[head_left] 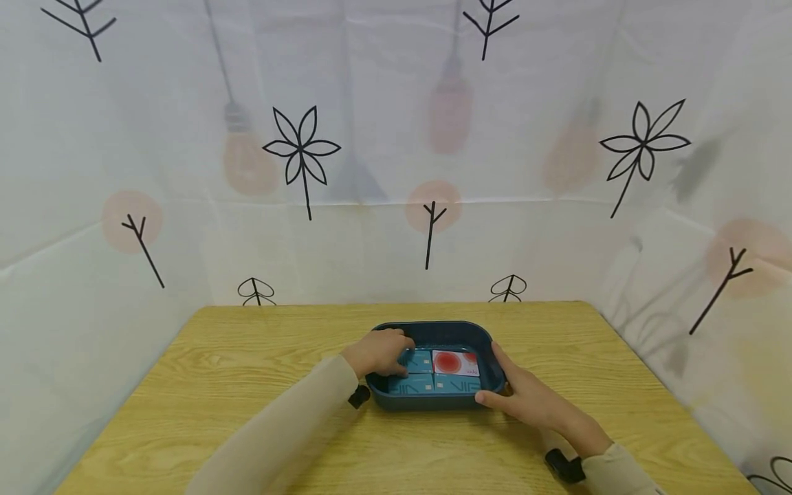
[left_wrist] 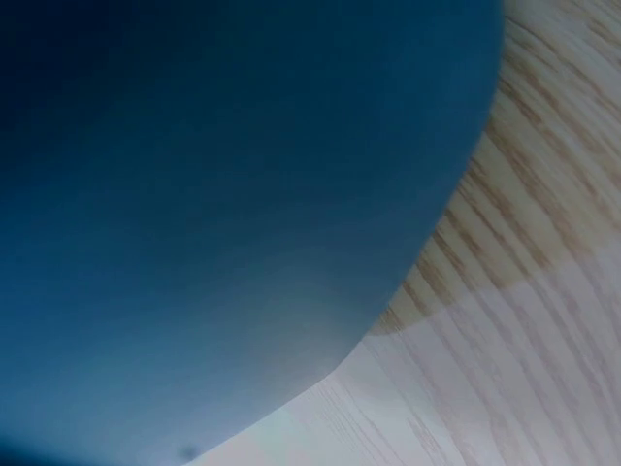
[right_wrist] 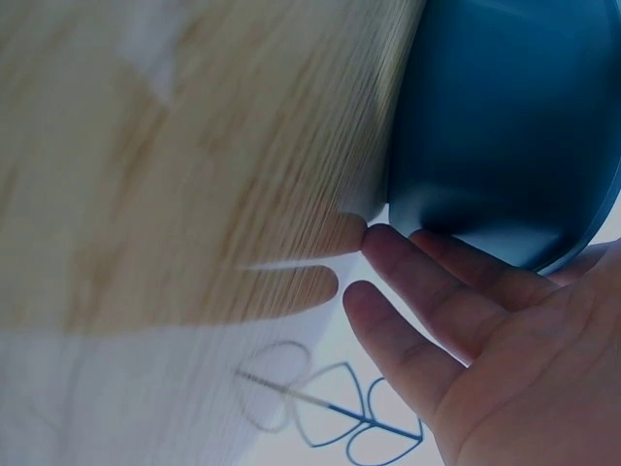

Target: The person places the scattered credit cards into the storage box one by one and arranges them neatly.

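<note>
A dark blue basin with rounded corners sits on the table. Inside lie blue printed cards and a white card with red dots, arranged in two rows. My left hand reaches over the basin's left rim, thumb and fingers at opposite edges of the back left blue card, partly covering it. At the basin's right end rests my right hand, its thumb at the front rim. Its fingers stretch out nearly straight under and along the outer wall in the right wrist view. The left wrist view shows mostly basin wall.
The wooden table extends on every side of the basin. A pale cloth printed with flowers and light bulbs hangs behind and at both sides. A black wrist strap is on the right wrist.
</note>
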### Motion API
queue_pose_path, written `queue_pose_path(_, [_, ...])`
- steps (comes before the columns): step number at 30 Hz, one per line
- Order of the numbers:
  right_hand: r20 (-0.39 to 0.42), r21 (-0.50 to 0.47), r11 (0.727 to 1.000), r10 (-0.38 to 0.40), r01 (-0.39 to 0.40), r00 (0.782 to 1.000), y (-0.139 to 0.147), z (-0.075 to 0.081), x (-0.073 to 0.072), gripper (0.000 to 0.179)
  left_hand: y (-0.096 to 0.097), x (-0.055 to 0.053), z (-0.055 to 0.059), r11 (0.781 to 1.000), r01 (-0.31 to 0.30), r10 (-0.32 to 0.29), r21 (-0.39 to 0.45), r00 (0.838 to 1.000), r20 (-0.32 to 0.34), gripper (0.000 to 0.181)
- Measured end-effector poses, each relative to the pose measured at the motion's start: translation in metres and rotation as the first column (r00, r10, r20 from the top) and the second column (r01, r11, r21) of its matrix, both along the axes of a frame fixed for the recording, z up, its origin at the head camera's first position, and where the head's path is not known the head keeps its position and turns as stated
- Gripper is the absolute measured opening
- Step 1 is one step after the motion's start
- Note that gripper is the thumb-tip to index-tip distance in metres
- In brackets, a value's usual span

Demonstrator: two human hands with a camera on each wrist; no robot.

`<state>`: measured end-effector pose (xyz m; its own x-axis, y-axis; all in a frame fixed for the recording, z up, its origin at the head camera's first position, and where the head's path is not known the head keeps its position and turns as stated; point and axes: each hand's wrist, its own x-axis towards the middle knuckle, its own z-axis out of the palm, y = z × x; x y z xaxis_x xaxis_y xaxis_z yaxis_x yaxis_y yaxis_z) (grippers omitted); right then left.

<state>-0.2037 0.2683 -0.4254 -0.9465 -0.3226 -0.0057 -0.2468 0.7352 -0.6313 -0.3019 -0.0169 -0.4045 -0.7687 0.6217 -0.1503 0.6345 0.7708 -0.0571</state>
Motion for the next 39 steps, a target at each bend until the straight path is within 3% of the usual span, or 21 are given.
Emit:
queue_pose_path(10, [-0.006,-0.004,1.000,0.003,-0.003,1.000,0.000,0.000,0.000,0.101,0.000,0.001,0.000,1.000,-0.001,0.001,-0.009,1.000,0.007,0.052])
queue_pose_path(23, [0.006,0.015,1.000,0.001,-0.001,1.000,0.000,0.000,-0.003,0.101,-0.005,0.001,0.002,0.997,0.030,-0.031,0.069,0.999,0.023,0.050])
queue_pose_path(39, [-0.013,-0.015,1.000,0.003,-0.004,1.000,0.000,-0.002,-0.001,0.102,-0.030,0.020,0.016,0.971,0.119,-0.115,0.207,0.993,-0.031,0.046])
